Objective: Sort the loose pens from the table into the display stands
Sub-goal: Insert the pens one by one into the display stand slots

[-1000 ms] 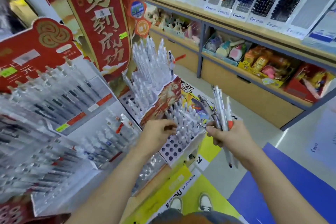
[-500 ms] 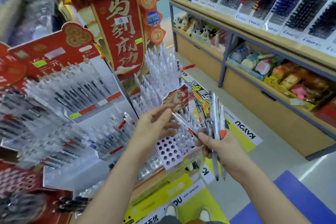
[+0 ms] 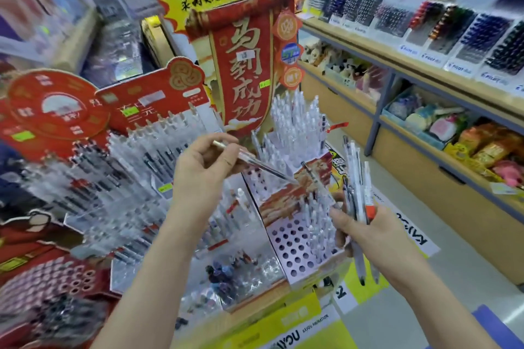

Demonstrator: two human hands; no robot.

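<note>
L hand (image 3: 204, 176) pinches 1 clear pen (image 3: 255, 161): thin, see-through, tilted, low end over the stand (image 3: 292, 246) w/ round holes. R hand (image 3: 368, 235) grips a bunch of pens (image 3: 358, 187), approx 5, white & grey, 1 w/ an orange part; exact no. hard to count. Both hands are up over the stand, near each other, not touching.
</note>
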